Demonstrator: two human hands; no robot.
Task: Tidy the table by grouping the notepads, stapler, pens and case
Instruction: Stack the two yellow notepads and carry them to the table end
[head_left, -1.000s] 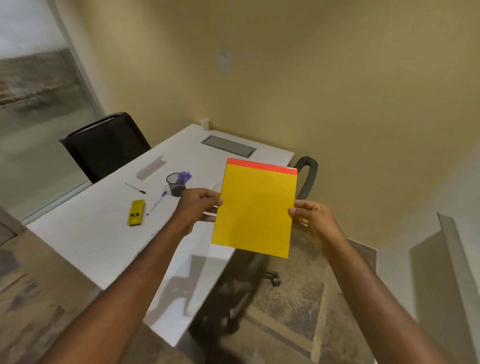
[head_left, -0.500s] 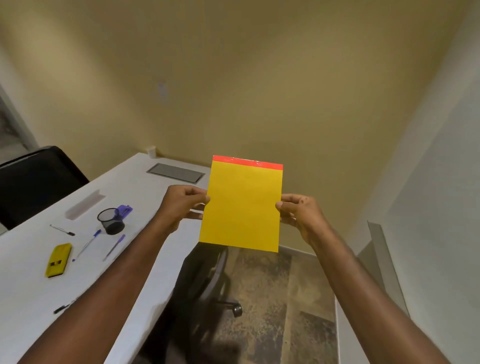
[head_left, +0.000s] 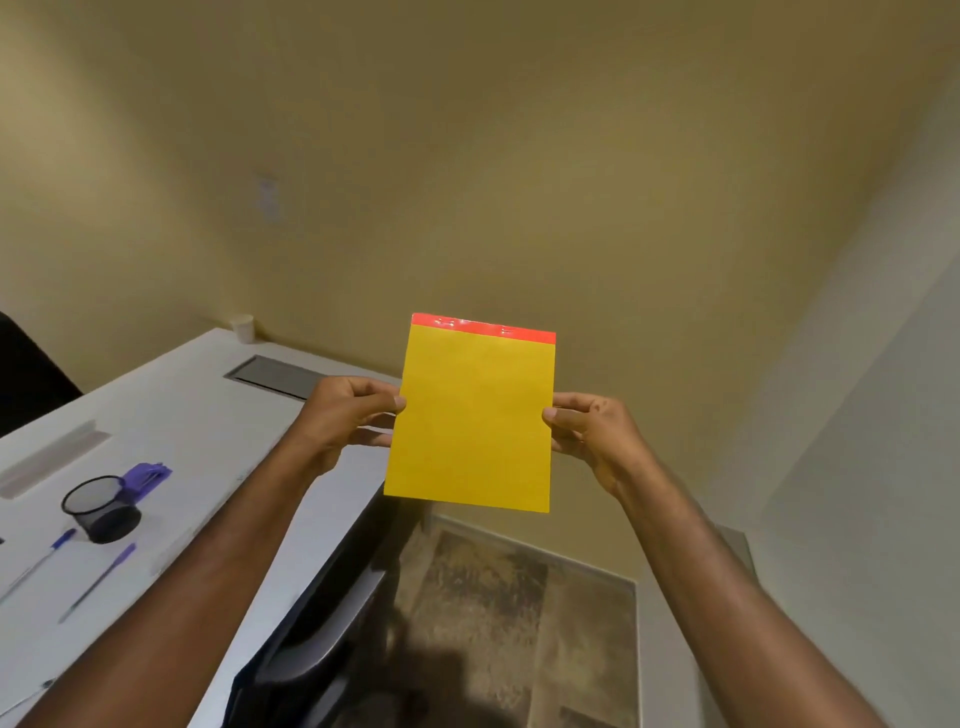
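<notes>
Flat yellow notepad (glossy red binding), both hands

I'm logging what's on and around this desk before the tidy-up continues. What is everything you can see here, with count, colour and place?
notepad: 1, yellow with a red top strip, held up in the air past the table's right edge
pen cup: 1, black mesh, left on the table
stapler: 1, purple, just behind the pen cup
pens: 2, blue-capped, lying in front of the pen cup
paper cup: 1, white, far corner of the table
table: 1, white, left side
office chair: 1, dark, beside the table
left hand: pinching the notepad's left edge
right hand: pinching its right edge
</notes>
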